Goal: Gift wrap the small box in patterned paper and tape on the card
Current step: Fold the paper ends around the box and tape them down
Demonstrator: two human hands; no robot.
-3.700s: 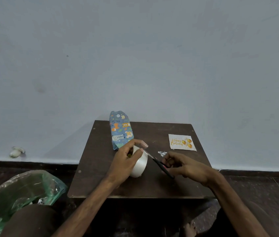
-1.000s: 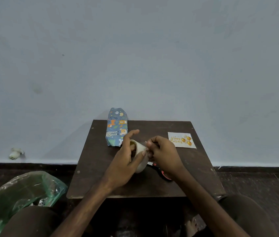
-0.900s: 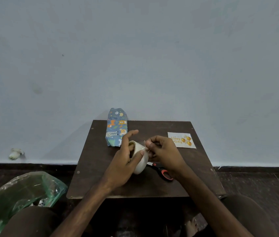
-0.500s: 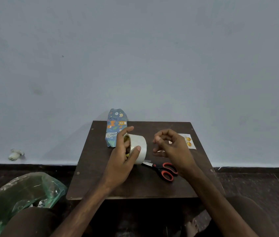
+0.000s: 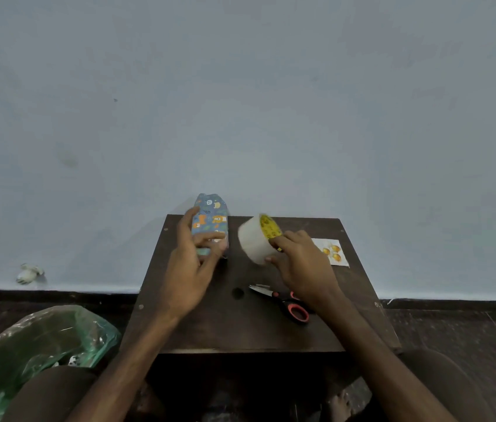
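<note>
**Right hand holds tape, left hand at the box**

The right hand [image 5: 301,263] grips a white tape roll with yellow core [image 5: 252,239]. Left of it, the blurred left hand [image 5: 190,269] brackets the blue animal-print wrapped box [image 5: 213,214] on the dark wooden desk [image 5: 240,327]. Whether it grips, I cannot tell. A white gold-printed card [image 5: 336,254] lies just beyond the right hand.

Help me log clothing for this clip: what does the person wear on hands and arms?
Nothing visible. The left hand and right hand are bare, with no gloves, rings or watch showing. Both forearms are uncovered down to the frame edge; no sleeves appear.
</note>
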